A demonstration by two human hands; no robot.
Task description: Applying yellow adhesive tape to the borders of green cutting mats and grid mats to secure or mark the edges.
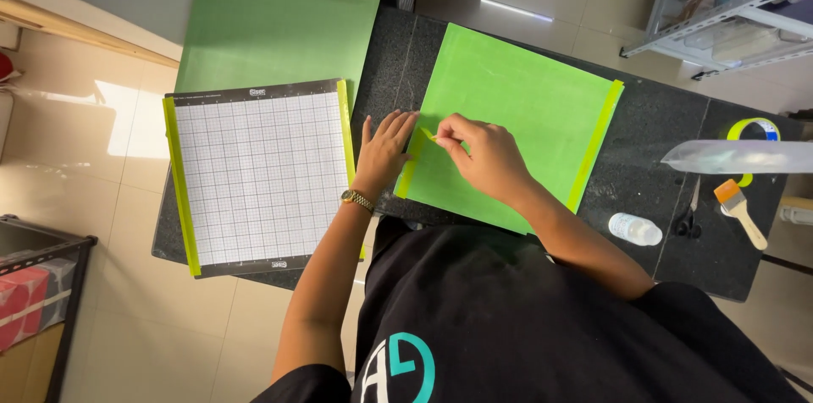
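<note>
A green sheet (517, 107) lies on the dark stone table (644, 166), with yellow tape strips along its left and right edges. My right hand (483, 153) pinches the yellow strip (417, 157) at the sheet's left edge and lifts its top end. My left hand (385, 149) lies flat on the table beside that edge, fingers together, touching the sheet's corner. A gold watch sits on my left wrist.
A white gridded cutting mat (258, 174) with yellow tape on both sides lies to the left, over a plain green mat (271, 26). At the right are a tape roll (754, 132), a brush (738, 210), scissors (686, 217), a small bottle (635, 229) and a clear film roll (737, 156).
</note>
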